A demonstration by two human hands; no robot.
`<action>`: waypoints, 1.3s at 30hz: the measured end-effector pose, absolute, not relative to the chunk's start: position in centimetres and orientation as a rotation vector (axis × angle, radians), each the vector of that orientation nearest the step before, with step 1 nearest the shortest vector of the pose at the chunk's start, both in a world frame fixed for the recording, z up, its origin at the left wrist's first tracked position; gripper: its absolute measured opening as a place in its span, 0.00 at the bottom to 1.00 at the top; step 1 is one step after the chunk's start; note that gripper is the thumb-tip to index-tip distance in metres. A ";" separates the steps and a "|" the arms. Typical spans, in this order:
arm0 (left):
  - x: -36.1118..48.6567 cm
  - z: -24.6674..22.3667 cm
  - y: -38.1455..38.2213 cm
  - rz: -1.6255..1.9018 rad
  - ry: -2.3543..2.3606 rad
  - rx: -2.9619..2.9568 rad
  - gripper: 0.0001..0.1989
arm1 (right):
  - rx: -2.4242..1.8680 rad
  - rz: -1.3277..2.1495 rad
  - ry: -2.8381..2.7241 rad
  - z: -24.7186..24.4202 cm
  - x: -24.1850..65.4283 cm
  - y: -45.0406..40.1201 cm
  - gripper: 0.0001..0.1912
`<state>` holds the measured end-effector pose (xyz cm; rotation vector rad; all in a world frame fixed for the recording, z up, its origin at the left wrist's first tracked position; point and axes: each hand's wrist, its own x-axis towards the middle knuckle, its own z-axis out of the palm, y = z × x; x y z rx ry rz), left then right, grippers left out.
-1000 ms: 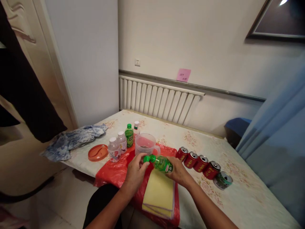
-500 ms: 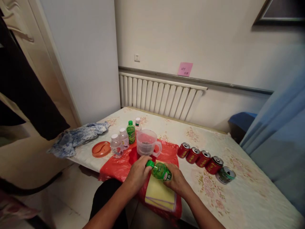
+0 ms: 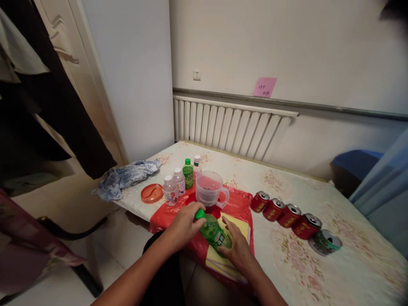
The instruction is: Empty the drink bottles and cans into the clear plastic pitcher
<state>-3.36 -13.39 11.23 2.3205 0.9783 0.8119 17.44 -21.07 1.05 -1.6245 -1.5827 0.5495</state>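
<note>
A green bottle (image 3: 214, 231) is tilted over the red plastic sheet (image 3: 165, 216) and a yellow cloth (image 3: 239, 225). My left hand (image 3: 186, 225) is closed round its green cap. At the bottle's lower end is my right hand (image 3: 237, 246), thumb and fingers apart around its side; whether the palm touches it is unclear. Just beyond stands a clear measuring jug (image 3: 208, 191) with small dark bits inside. Left of the jug are two clear bottles with white caps (image 3: 171, 193), an upright green bottle (image 3: 188, 175) and another white-capped bottle (image 3: 197, 165).
Several red cans (image 3: 289, 216) and a cut green can (image 3: 325, 243) form a row at the right. An orange lid (image 3: 152, 193) and a blue-white cloth (image 3: 130, 176) lie at the left. A radiator (image 3: 229, 127) stands behind the table (image 3: 274, 255).
The view has shifted left, so things appear further right. My right hand's fingers have spread from their grip on the green bottle, and more of its label shows.
</note>
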 end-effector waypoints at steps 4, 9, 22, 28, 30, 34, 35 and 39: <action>-6.9 13.4 -10.9 0.756 1.046 2.451 0.09 | -1.626 0.531 -1.499 0.0 17.8 -21.3 0.40; -11.1 14.8 -7.3 0.610 1.329 2.587 0.13 | -1.692 0.563 -1.470 -2.3 19.0 -22.6 0.34; -15.0 11.7 -1.8 0.508 1.713 2.564 0.15 | -1.774 0.677 -1.442 -5.7 20.5 -24.5 0.32; -14.8 11.2 -1.2 0.564 1.777 2.487 0.22 | -1.802 0.703 -1.456 -5.9 20.2 -24.9 0.32; -14.8 11.0 -1.0 0.587 1.780 2.451 0.24 | -1.812 0.718 -1.448 -5.8 20.2 -24.9 0.32; -15.3 9.8 -0.7 0.656 1.790 2.347 0.30 | -1.837 0.747 -1.428 -5.7 20.3 -25.1 0.31; -15.4 9.3 -0.7 0.677 1.794 2.314 0.32 | -1.838 0.747 -1.424 -5.7 20.3 -25.1 0.31; -15.9 6.6 -1.3 0.786 1.851 2.145 0.37 | -1.805 0.730 -1.416 -5.8 20.0 -25.3 0.30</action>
